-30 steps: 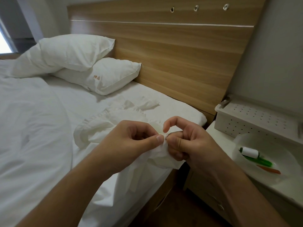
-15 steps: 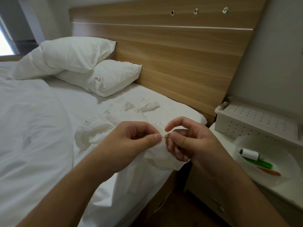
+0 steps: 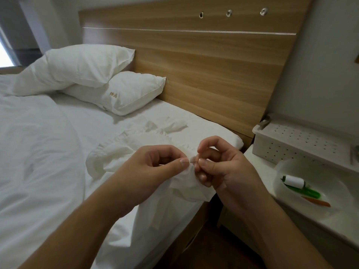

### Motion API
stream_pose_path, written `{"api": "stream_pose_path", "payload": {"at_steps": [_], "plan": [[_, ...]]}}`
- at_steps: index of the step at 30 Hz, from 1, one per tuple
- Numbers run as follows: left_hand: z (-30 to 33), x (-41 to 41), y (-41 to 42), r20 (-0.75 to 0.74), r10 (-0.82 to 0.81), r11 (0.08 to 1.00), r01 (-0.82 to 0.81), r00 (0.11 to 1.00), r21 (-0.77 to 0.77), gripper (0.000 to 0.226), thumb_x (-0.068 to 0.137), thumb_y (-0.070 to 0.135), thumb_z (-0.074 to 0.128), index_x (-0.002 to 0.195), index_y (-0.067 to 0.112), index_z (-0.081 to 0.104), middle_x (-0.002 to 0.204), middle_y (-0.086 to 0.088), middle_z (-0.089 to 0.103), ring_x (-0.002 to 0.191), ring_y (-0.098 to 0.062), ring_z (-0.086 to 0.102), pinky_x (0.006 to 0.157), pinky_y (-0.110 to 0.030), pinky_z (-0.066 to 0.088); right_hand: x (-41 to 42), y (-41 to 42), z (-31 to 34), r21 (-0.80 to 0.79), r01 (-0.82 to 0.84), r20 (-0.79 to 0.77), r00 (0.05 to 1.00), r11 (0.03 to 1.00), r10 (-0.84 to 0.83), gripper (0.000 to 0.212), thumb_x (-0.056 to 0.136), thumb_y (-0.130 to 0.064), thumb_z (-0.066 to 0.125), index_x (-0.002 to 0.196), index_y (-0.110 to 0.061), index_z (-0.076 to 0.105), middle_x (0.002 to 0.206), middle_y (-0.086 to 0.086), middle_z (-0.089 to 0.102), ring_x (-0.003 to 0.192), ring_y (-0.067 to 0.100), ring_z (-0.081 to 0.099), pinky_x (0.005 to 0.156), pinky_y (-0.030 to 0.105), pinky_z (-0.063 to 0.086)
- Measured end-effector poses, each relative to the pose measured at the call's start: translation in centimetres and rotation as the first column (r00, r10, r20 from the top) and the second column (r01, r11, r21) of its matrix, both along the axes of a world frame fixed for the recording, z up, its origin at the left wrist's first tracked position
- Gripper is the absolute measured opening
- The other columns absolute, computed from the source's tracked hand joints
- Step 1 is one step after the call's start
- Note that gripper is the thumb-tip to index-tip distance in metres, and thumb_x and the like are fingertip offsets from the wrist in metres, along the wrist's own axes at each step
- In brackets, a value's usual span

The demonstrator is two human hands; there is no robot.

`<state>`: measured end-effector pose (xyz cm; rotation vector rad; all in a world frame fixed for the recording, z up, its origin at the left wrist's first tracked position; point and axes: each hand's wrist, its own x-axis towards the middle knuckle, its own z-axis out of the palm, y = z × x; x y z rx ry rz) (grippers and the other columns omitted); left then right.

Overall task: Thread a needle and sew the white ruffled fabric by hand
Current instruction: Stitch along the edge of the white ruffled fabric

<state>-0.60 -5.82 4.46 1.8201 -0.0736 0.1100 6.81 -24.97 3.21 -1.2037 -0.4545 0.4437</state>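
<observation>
Head view: left hand (image 3: 155, 167) pinches the fabric (image 3: 186, 177) over the bed (image 3: 58, 152) edge; right hand (image 3: 217, 166) pinches the needle (image 3: 193, 162). Mid-stitch, seemingly; next, draw it through.

The ruffled fabric (image 3: 136, 152) is plain white, like the 2 pillows (image 3: 93, 78) behind it; the lower one carries small orange lettering. The headboard (image 3: 204, 61) is wood-grained tan. Right of it, a white dotted box (image 3: 295, 142) and a bowl (image 3: 291, 171) holding white, green and orange items.

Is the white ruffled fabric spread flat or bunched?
Bunched: the white ruffled fabric lies crumpled on the bed, one edge pinched between both hands.
</observation>
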Motion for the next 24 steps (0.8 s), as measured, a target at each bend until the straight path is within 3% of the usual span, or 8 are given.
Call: {"api": "stream_pose_path", "payload": {"at_steps": [2,5,8,10,13,16,18,24], "plan": [[-0.1,0.1,-0.2,-0.004,0.003,1.0,-0.003,1.0,0.007,0.017,0.1,0.027,0.07,0.095,0.014,0.08,0.095,-0.018,0.077,0.089,-0.035,0.071,0.088,-0.047,0.055,-0.3,0.2,0.0,-0.022,0.023,0.042,0.999,0.999,-0.022,0.026,0.092,0.016,0.056,0.095,-0.008,0.065,0.075,0.014,0.06,0.059,0.023,0.052,0.051,0.028,0.043],[0.0,0.1,-0.4,-0.001,0.04,0.999,-0.04,0.999,0.01,0.018,0.1,0.025,0.069,0.09,0.016,0.081,0.089,-0.014,0.077,0.083,-0.018,0.07,0.082,-0.036,0.054,-0.8,0.3,0.2,-0.096,0.076,0.133,0.989,0.993,-0.063,0.018,0.094,0.01,0.061,0.099,-0.006,0.067,0.074,0.013,0.066,0.061,0.026,0.059,0.053,0.031,0.049],[0.2,0.0,-0.5,-0.014,0.094,0.995,-0.094,0.995,0.018,0.02,0.1,0.02,0.068,0.086,0.018,0.082,0.085,-0.011,0.077,0.078,-0.015,0.071,0.075,-0.03,0.056,-0.9,0.0,0.9,-0.212,0.109,0.237,0.97,0.971,-0.058,0.016,0.096,0.0,0.066,0.107,-0.012,0.072,0.081,0.013,0.075,0.074,0.028,0.074,0.066,0.038,0.063],[0.3,0.0,-0.6,-0.026,0.119,0.993,-0.119,0.993,-0.001,0.02,0.099,0.019,0.068,0.085,0.016,0.082,0.084,-0.014,0.077,0.076,-0.017,0.07,0.074,-0.03,0.056,-0.8,-0.3,1.3,-0.321,0.15,0.324,0.945,0.935,-0.04,0.015,0.096,-0.007,0.069,0.106,-0.017,0.074,0.086,0.006,0.078,0.082,0.022,0.077,0.072,0.039,0.065],[0.4,0.0,-0.8,-0.034,0.166,0.986,-0.166,0.986,0.008,0.019,0.098,0.019,0.071,0.082,0.015,0.081,0.086,-0.022,0.074,0.074,-0.018,0.066,0.074,-0.036,0.052,-0.4,-0.9,1.3,-0.458,0.361,0.55,0.833,0.812,-0.06,0.021,0.094,-0.021,0.075,0.109,-0.035,0.074,0.094,-0.011,0.077,0.087,0.006,0.074,0.073,0.028,0.064],[0.4,0.1,-0.9,-0.039,0.211,0.977,-0.21,0.977,0.027,0.019,0.096,0.019,0.072,0.079,0.015,0.081,0.085,-0.021,0.074,0.073,-0.017,0.065,0.073,-0.035,0.052,-0.6,-1.0,1.4,-0.37,0.537,0.752,0.652,0.758,-0.095,0.024,0.091,-0.024,0.078,0.111,-0.036,0.075,0.102,-0.02,0.073,0.099,-0.006,0.067,0.082,0.016,0.058],[0.4,0.1,-1.1,-0.038,0.214,0.977,-0.213,0.976,0.031,0.019,0.095,0.021,0.073,0.078,0.017,0.08,0.083,-0.02,0.073,0.072,-0.02,0.064,0.071,-0.036,0.051,-0.8,-0.7,1.6,-0.302,0.522,0.833,0.552,0.798,-0.046,0.025,0.088,-0.017,0.08,0.109,-0.03,0.077,0.112,-0.021,0.07,0.112,-0.003,0.062,0.093,0.013,0.05],[0.6,0.0,-1.3,-0.063,0.202,0.979,-0.201,0.977,0.018,0.021,0.079,0.033,0.068,0.076,0.015,0.078,0.081,-0.029,0.066,0.069,-0.026,0.057,0.068,-0.041,0.044,-1.5,0.4,0.9,-0.163,0.351,0.793,0.603,0.922,-0.089,0.023,0.086,-0.005,0.08,0.103,-0.02,0.079,0.102,-0.014,0.075,0.105,0.014,0.07,0.088,0.031,0.058]]}}
